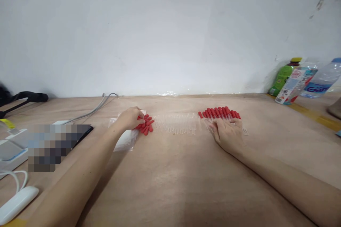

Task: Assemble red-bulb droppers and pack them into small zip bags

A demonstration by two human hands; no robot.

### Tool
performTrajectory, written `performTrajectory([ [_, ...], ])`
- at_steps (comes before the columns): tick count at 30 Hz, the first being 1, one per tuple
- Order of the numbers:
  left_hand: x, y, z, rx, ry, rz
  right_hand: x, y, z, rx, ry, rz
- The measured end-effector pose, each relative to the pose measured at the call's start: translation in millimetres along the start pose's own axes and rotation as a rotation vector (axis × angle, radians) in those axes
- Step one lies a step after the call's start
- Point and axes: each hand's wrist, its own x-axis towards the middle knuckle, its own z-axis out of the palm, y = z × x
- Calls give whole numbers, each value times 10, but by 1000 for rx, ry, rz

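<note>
Wooden table (160, 188), clear tubes (179, 124) mid-frame
Left hand (130, 118) narrowed at red bulbs (146, 129), centre-left; right hand (228, 134) curled over red-capped tubes (220, 111), centre-right, both grips unclear; a light touch should keep that row straight.

At the left hand (131, 118), the small red teardrop-shaped bulbs (146, 128) looked like smooth, matt rubber; just beside it, the clear flat bag (126, 142) was thin, glossy, creased plastic. Between it and the right hand (229, 134), the slim transparent tubes (179, 124) shone smoothly, glass or plastic. Beneath both, the light-brown flat table (165, 184) was faintly grained wood; beyond them, the broad white wall (160, 35) looked matt.
</note>
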Motion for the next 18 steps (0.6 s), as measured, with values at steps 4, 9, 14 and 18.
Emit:
performTrajectory([
  [4,-43,24,-87,-76,70,19,2,8,47,61,8,-8],
  [9,-91,321,-118,-531,84,31,27,-41,70,225,6,-80],
  [14,-81,878,292,-1156,181,140,19,-119,39,347,-29,-161],
  [18,-157,1160,558,-1271,144,32,14,-185,-27,451,-47,-162],
])
